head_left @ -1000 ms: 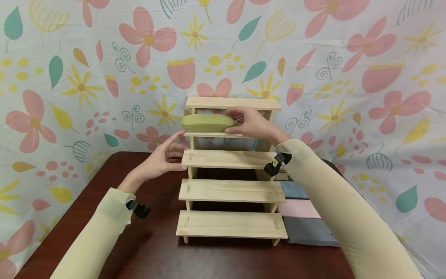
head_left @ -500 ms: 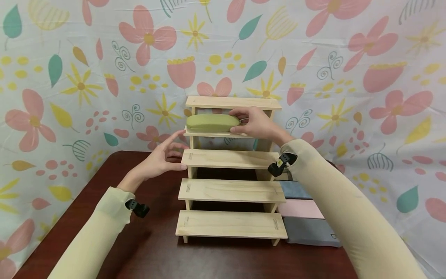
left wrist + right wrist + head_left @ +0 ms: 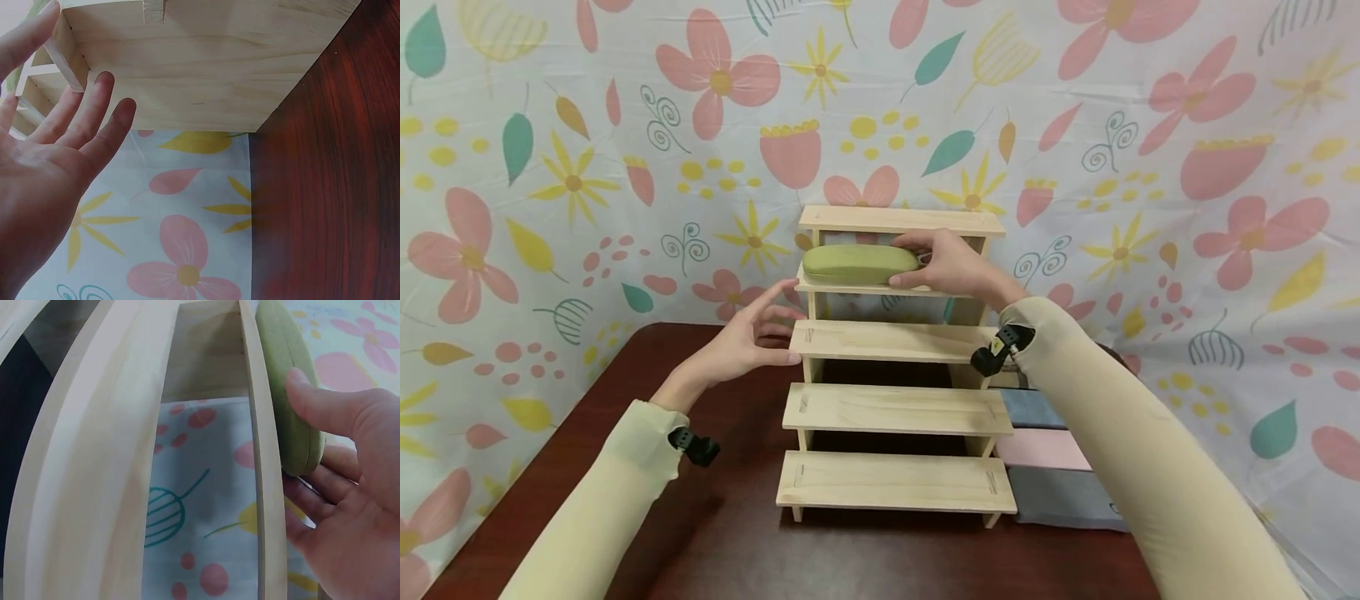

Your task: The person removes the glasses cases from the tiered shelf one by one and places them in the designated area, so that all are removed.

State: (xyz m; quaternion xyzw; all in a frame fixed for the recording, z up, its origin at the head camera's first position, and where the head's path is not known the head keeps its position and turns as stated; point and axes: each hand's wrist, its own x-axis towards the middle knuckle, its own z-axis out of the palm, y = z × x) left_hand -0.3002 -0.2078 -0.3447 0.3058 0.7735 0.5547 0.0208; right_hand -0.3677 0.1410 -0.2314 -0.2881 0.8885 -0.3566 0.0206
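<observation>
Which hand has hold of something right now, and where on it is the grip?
The right hand holds the green case by its right end, thumb on its front edge, on the shelf's second tier. The left hand holds nothing.

head view: set high, looking forward and down over the pale stepped wooden shelf rack (image 3: 895, 392) on the dark red-brown wooden table (image 3: 715, 542). left wrist view: very close, low beside the rack's side panel (image 3: 206, 69), facing the floral cloth backdrop (image 3: 181, 250). right wrist view: close along the shelf boards (image 3: 262, 487), sharing the green oblong hard case (image 3: 287, 381) with the head view (image 3: 857, 263).
</observation>
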